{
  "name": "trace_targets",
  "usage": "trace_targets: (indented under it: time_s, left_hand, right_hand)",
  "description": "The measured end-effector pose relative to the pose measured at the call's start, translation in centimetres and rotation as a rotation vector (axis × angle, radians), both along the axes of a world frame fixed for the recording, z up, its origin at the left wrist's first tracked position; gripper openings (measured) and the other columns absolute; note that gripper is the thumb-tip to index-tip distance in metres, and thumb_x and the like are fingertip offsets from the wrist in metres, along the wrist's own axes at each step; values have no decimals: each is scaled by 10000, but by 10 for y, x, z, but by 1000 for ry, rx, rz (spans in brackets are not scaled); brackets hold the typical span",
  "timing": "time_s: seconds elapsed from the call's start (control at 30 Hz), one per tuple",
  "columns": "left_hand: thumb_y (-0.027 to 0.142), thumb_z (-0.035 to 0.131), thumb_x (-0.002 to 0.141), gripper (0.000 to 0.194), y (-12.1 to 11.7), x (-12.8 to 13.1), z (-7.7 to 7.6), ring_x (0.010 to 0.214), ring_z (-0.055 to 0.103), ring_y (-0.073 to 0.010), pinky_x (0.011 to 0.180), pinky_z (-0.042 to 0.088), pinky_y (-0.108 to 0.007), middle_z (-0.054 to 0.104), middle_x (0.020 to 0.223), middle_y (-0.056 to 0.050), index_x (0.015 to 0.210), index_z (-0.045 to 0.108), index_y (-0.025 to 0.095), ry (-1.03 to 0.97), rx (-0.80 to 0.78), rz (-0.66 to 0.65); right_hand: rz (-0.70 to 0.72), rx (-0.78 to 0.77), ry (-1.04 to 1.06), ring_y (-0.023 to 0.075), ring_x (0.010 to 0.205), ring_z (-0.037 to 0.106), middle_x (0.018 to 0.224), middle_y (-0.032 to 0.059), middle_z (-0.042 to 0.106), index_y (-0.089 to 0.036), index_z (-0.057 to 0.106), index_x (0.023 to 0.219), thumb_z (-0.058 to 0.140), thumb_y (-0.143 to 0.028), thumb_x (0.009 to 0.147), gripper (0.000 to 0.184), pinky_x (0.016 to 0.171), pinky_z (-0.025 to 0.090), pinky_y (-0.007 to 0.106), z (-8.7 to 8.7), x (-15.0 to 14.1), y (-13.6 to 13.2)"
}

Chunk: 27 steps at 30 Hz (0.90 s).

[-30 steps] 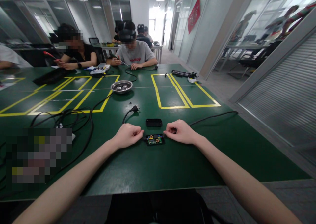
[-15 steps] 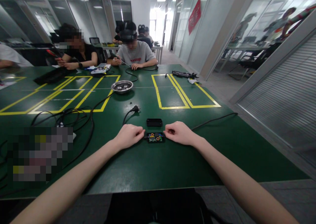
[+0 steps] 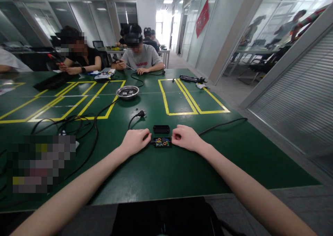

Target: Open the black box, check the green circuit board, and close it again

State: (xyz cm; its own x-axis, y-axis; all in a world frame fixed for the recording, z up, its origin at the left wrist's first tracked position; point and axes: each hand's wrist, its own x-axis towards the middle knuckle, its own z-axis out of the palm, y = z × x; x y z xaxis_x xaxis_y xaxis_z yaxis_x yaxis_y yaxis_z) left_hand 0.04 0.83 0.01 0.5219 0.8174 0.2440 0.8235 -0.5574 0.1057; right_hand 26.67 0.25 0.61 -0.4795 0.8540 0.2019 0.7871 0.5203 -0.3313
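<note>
A small open black power adapter case lies on the green table, its circuit board with coils and parts facing up. Just beyond it rests the matching empty black cover. At the case's left end my left hand is closed in a pinch on the black power cord, whose plug lies farther back. My right hand pinches the cable at the right end, and that black cable runs out behind it. Fingers hide much of both cord ends.
A metal bowl with small metal parts stands farther back. Coiled black cables and a blurred-out item lie at left. A folded black tripod-like object is at the far right. Across the table sit co-workers.
The view has shifted slightly. Both hands stay at the two ends of the case, with only small finger movements.
</note>
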Motion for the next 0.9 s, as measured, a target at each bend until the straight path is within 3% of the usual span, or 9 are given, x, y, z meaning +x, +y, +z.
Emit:
trace_targets:
  time_s: [0.1,0.2,0.27,0.33,0.43,0.53,0.67,0.8,0.9]
  left_hand:
    - [317,474,1045,284,0,0,-3,795,691,-211,681,460,-298,756,937,-64,1149,709,198,-31,56,-51]
    - [360,462,1064,368,0,0,-5,982,678,-254,843,521,-368,738,1044,-98,1333,645,188,-72,90,-100]
    - [425,472,1064,421,0,-1,-6,1105,648,-286,929,526,-431,714,1189,-123,1383,623,196,-79,65,-137]
    - [522,548,1020,511,-1,-3,-8,1224,602,-326,1016,506,-500,661,1346,-147,1408,612,195,-82,23,-190]
    - [605,699,902,626,-1,-4,-10,1321,553,-361,1105,460,-555,625,1429,-158,1377,635,203,-110,-24,-257]
    - [559,753,873,528,-1,-5,-12,1302,586,-341,1108,472,-541,656,1395,-136,1284,683,234,-172,-43,-278]
    - [496,811,833,490,-3,-5,-10,1243,640,-325,1088,498,-526,666,1374,-132,1225,676,235,-264,-51,-282]
    - [408,831,814,481,-6,-3,-6,1200,666,-287,1030,550,-455,643,1364,-121,1201,614,224,-395,-124,-297]
    - [357,819,821,503,-8,-1,-5,1074,699,-239,942,590,-393,630,1326,-105,1240,573,229,-468,-189,-316]
  right_hand:
    - [-11,-2,96,163,724,557,770,-1,599,-209,611,783,665,-185,800,61,665,402,273,-6,3,3]
    - [22,25,175,209,875,610,995,52,655,-201,651,1188,668,-220,822,367,789,494,334,-14,8,6]
    - [49,52,168,268,1044,606,1153,105,659,-201,616,1339,668,-234,843,500,921,506,428,-18,10,8]
    - [78,57,161,302,1151,579,1252,124,649,-219,648,1325,655,-235,872,453,998,485,502,-22,11,10]
    - [143,39,220,280,1122,604,1204,101,676,-234,723,1139,626,-209,916,244,1009,490,513,-24,9,11]
    - [170,20,317,250,1071,636,1127,91,680,-222,725,987,611,-204,942,124,994,516,479,-22,8,11]
    - [186,-41,461,225,1066,648,1129,79,649,-216,692,964,630,-205,925,74,978,545,437,-17,8,8]
    - [173,-146,629,195,983,662,1100,59,641,-221,660,1119,636,-183,879,244,905,584,392,-16,7,6]
    - [132,-205,640,176,907,657,1128,63,655,-231,651,1264,645,-185,859,408,805,584,351,-17,5,6]
